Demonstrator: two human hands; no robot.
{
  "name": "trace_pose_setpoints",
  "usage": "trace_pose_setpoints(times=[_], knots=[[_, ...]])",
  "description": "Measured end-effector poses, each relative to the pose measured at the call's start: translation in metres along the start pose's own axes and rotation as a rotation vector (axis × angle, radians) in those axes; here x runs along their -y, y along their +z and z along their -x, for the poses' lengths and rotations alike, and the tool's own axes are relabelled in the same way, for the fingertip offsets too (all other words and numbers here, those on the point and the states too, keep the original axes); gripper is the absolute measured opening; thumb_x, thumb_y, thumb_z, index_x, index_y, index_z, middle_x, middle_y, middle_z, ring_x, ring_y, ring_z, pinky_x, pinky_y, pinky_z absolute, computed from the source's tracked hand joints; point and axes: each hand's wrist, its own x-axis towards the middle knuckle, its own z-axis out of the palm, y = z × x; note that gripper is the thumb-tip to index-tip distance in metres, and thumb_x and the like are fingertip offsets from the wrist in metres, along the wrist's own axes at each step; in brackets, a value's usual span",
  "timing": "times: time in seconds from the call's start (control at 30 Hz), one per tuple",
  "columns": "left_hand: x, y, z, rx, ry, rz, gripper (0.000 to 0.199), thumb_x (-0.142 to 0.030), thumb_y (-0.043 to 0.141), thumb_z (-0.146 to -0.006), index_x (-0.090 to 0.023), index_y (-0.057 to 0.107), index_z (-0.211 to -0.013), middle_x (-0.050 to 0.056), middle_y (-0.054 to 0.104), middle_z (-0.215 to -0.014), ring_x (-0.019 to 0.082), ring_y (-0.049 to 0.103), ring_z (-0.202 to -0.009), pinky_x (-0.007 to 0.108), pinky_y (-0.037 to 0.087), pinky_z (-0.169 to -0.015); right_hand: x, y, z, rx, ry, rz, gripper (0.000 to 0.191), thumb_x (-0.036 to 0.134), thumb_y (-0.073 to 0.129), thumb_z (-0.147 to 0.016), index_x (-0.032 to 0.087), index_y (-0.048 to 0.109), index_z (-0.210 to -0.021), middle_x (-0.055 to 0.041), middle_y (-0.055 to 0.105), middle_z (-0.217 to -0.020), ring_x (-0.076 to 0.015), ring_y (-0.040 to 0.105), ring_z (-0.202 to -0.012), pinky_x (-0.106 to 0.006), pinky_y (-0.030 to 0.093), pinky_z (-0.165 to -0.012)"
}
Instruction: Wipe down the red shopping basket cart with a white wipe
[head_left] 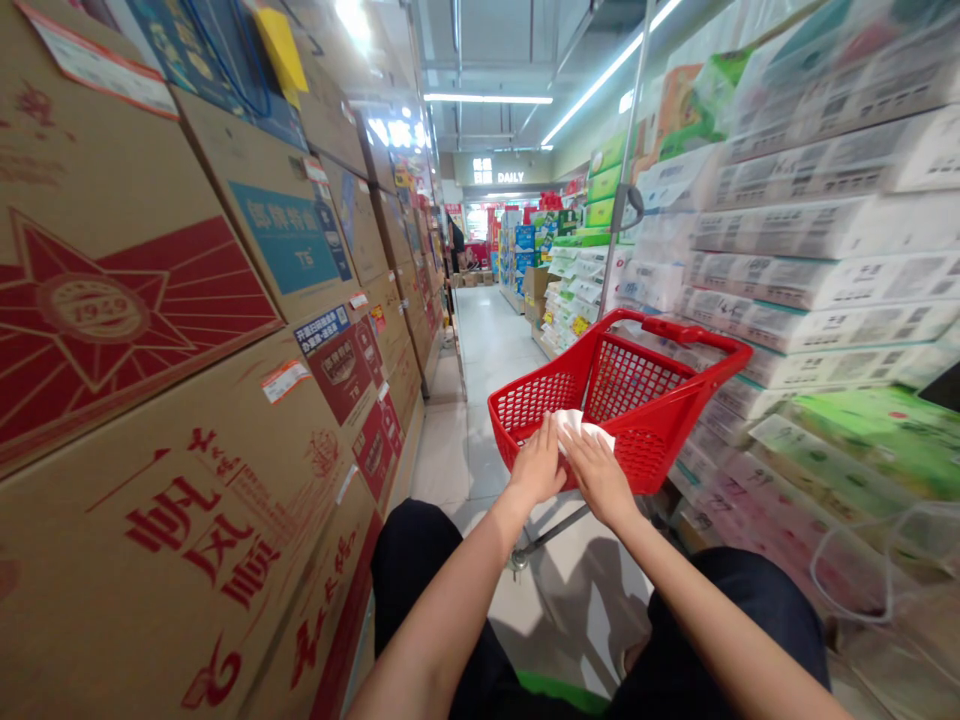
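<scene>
In front of my knees stands a red plastic shopping cart (643,455) with a lattice basket. A thin white sheet, like a tissue or wipe (602,436), lies at the basket's near side under my fingers. My right hand (598,478) presses the sheet against the basket, fingers long and slightly bent over it. Beside it, my left hand (537,468) reaches forward with fingers stretched, their tips at the sheet's left edge. The two hands nearly touch at the thumbs. Part of the sheet and the basket rim beneath are hidden by the hands.
Stacked cardboard cartons (172,480) wall the left side. Wrapped paper packs (817,270) are piled on the right, with green packs (885,440) lower down. A metal pole (616,215) rises behind the cart. The tiled aisle (484,335) runs ahead between shelves; my knees flank the cart.
</scene>
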Motion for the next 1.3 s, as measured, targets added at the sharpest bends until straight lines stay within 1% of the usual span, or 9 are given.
trace_pose_setpoints(times=[0.1, 0.23, 0.3, 0.43, 0.63, 0.8, 1.03, 1.13, 1.3], knots=[[0.021, -0.009, 0.007, -0.027, 0.051, -0.048, 0.089, -0.033, 0.058, -0.094, -0.002, 0.011, -0.162, 0.021, 0.015, -0.171, 0.027, 0.021, -0.158, 0.04, 0.024, -0.128, -0.03, -0.006, 0.002, 0.035, -0.027, 0.036, 0.066, 0.019, 0.037, -0.103, 0.029, 0.019, -0.166, -0.003, 0.039, -0.164, -0.0235, 0.041, -0.149, -0.053, 0.023, -0.127], [0.04, -0.009, 0.017, -0.036, 0.027, -0.12, 0.079, -0.046, 0.051, -0.102, -0.004, 0.019, -0.162, 0.021, 0.031, -0.166, 0.028, 0.029, -0.155, 0.043, 0.023, -0.128, -0.085, -0.008, 0.003, -0.011, 0.178, 0.101, 0.061, 0.022, 0.033, -0.104, 0.03, 0.024, -0.164, -0.0036, 0.046, -0.16, -0.0239, 0.045, -0.146, -0.054, 0.022, -0.127], [0.039, -0.004, 0.018, -0.06, -0.011, -0.151, 0.079, -0.046, 0.05, -0.104, -0.006, 0.015, -0.163, 0.02, 0.034, -0.165, 0.027, 0.034, -0.153, 0.042, 0.026, -0.127, -0.092, -0.005, 0.002, -0.013, 0.243, 0.103, 0.061, 0.023, 0.033, -0.104, 0.029, 0.025, -0.164, -0.005, 0.046, -0.16, -0.0259, 0.043, -0.147, -0.056, 0.026, -0.125], [0.03, 0.007, 0.015, -0.094, -0.092, -0.249, 0.088, -0.048, 0.055, -0.102, -0.007, 0.008, -0.165, 0.024, 0.039, -0.161, 0.03, 0.043, -0.148, 0.044, 0.03, -0.125, -0.051, 0.004, -0.002, -0.015, 0.216, 0.068, 0.065, 0.019, 0.033, -0.103, 0.024, 0.02, -0.166, -0.007, 0.041, -0.163, -0.029, 0.036, -0.151, -0.055, 0.034, -0.121], [0.021, 0.008, 0.015, -0.078, -0.122, -0.33, 0.094, -0.037, 0.058, -0.101, -0.007, -0.005, -0.165, 0.027, 0.045, -0.156, 0.031, 0.051, -0.142, 0.044, 0.035, -0.121, 0.029, 0.0, 0.001, 0.041, -0.048, -0.018, 0.073, 0.014, 0.034, -0.101, 0.025, 0.006, -0.167, -0.0064, 0.029, -0.168, -0.025, 0.029, -0.154, -0.051, 0.029, -0.125], [0.007, 0.006, 0.021, -0.093, -0.128, -0.374, 0.099, -0.047, 0.061, -0.1, -0.012, -0.005, -0.165, 0.028, 0.049, -0.152, 0.033, 0.057, -0.135, 0.045, 0.038, -0.118, 0.006, -0.016, 0.008, 0.062, -0.123, -0.014, 0.07, 0.016, 0.034, -0.104, 0.03, 0.007, -0.166, -0.0033, 0.034, -0.166, -0.0212, 0.033, -0.153, -0.051, 0.02, -0.128], [-0.004, 0.001, 0.028, -0.109, -0.123, -0.402, 0.1, -0.056, 0.061, -0.099, -0.019, -0.004, -0.166, 0.026, 0.054, -0.148, 0.032, 0.062, -0.129, 0.045, 0.043, -0.115, -0.063, -0.017, 0.016, -0.026, 0.138, 0.088, 0.064, 0.024, 0.033, -0.107, 0.033, 0.012, -0.166, -0.0023, 0.042, -0.162, -0.0226, 0.042, -0.148, -0.053, 0.028, -0.124], [-0.002, 0.0, 0.029, -0.114, -0.129, -0.419, 0.1, -0.054, 0.062, -0.099, -0.017, -0.004, -0.166, 0.027, 0.054, -0.148, 0.032, 0.063, -0.128, 0.045, 0.043, -0.115, -0.055, -0.013, 0.016, -0.024, 0.143, 0.08, 0.065, 0.021, 0.035, -0.105, 0.032, 0.014, -0.166, -0.0023, 0.042, -0.162, -0.0245, 0.041, -0.149, -0.053, 0.032, -0.122], [0.002, -0.002, 0.03, -0.124, -0.157, -0.421, 0.099, -0.049, 0.064, -0.099, -0.016, -0.002, -0.166, 0.026, 0.052, -0.15, 0.031, 0.06, -0.132, 0.045, 0.042, -0.116, 0.005, -0.007, 0.008, -0.013, -0.019, 0.007, 0.068, 0.016, 0.037, -0.103, 0.027, 0.015, -0.166, -0.0052, 0.036, -0.165, -0.0244, 0.035, -0.152, -0.051, 0.03, -0.124]])
